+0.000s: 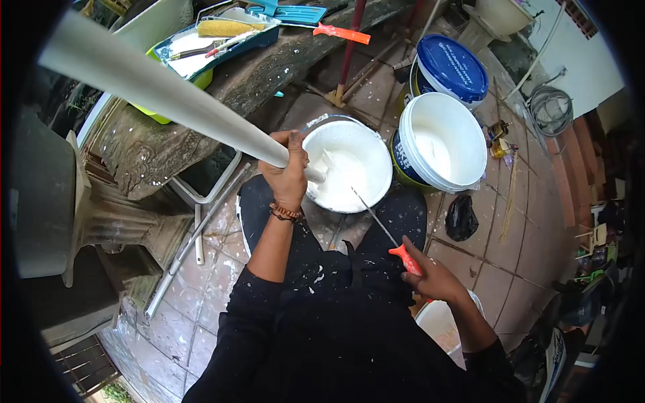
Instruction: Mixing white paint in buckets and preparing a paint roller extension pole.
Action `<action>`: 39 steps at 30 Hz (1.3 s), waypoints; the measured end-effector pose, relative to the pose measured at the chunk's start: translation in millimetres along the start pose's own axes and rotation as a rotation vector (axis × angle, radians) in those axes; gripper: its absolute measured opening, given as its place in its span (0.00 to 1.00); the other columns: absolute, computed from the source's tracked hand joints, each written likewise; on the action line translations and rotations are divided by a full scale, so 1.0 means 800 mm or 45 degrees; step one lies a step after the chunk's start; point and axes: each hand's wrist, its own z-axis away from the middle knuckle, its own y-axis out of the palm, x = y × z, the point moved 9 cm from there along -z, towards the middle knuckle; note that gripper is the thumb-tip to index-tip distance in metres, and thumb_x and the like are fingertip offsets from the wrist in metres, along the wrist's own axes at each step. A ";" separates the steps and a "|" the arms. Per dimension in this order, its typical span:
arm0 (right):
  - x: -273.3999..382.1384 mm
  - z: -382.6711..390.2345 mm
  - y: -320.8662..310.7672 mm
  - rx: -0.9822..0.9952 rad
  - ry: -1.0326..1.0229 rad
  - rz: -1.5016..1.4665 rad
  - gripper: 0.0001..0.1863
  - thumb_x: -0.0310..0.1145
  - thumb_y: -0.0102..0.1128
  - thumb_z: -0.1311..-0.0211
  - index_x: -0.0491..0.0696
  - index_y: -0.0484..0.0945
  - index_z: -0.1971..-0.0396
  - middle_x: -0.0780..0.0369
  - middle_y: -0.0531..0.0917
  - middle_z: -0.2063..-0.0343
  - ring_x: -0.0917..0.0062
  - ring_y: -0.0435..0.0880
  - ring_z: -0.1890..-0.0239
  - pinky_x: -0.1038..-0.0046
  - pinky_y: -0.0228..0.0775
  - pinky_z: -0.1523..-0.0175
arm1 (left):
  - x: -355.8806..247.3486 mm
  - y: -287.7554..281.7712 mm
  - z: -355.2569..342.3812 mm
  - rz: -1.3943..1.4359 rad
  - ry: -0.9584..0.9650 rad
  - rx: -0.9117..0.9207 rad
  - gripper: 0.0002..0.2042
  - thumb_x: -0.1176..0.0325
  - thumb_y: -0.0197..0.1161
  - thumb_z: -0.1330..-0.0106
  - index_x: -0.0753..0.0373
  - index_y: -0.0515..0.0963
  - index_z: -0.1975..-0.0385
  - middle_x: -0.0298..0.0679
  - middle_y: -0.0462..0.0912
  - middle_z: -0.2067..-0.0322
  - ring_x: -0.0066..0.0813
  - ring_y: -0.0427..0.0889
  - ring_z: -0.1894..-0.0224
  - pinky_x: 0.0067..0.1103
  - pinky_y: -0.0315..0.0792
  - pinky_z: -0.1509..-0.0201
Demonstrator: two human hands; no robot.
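My left hand (285, 174) is wrapped round a long white pipe (154, 87), which slants from the upper left down into a bucket of white paint (353, 168) between my knees. The pipe's lower end is in that bucket. My right hand (426, 275), lower right of the bucket, grips the red handle (408, 258) of a tool with a thin metal shaft (379, 223). The shaft points up to the left, its tip over the paint. Whether the tip touches the paint I cannot tell.
A stone ledge (144, 164) holds a paint tray (259, 40) with roller and brushes. An open bucket (463, 134) and blue-lidded bucket (450, 60) stand at right, near a black plastic bag (461, 218). Metal rods (168, 275) lie left on tiled floor; another bucket (437, 326) is behind my right arm.
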 end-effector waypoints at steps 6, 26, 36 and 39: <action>0.006 0.007 -0.025 -0.271 -0.194 0.380 0.47 0.38 0.65 0.30 0.64 0.49 0.16 0.43 0.88 0.62 0.41 0.86 0.60 0.51 0.79 0.51 | -0.020 -0.013 -0.023 0.244 0.010 -0.074 0.12 0.64 0.68 0.23 0.67 0.77 0.63 0.35 0.79 0.74 0.15 0.69 0.81 0.18 0.69 0.75; -0.042 0.013 0.002 -0.162 0.009 -0.461 0.41 0.32 0.60 0.23 0.57 0.52 0.16 0.61 0.81 0.70 0.81 0.78 0.77 0.72 0.75 0.66 | -0.144 -0.001 -0.041 0.213 0.062 -0.239 0.18 0.51 0.68 0.23 0.59 0.74 0.65 0.25 0.62 0.84 0.16 0.63 0.83 0.21 0.66 0.74; -0.056 0.014 0.006 -0.159 0.021 -0.407 0.42 0.37 0.60 0.24 0.58 0.51 0.16 0.61 0.83 0.69 0.80 0.81 0.78 0.72 0.78 0.67 | -0.216 0.044 -0.047 0.231 0.178 -0.031 0.18 0.51 0.67 0.23 0.60 0.74 0.63 0.25 0.62 0.84 0.14 0.63 0.83 0.19 0.66 0.74; -0.058 0.014 0.008 -0.145 -0.010 -0.419 0.42 0.37 0.61 0.24 0.58 0.50 0.16 0.60 0.84 0.68 0.79 0.82 0.78 0.72 0.78 0.67 | -0.191 0.046 -0.045 0.228 0.081 -0.078 0.17 0.52 0.66 0.22 0.60 0.74 0.63 0.25 0.62 0.85 0.14 0.63 0.84 0.19 0.66 0.74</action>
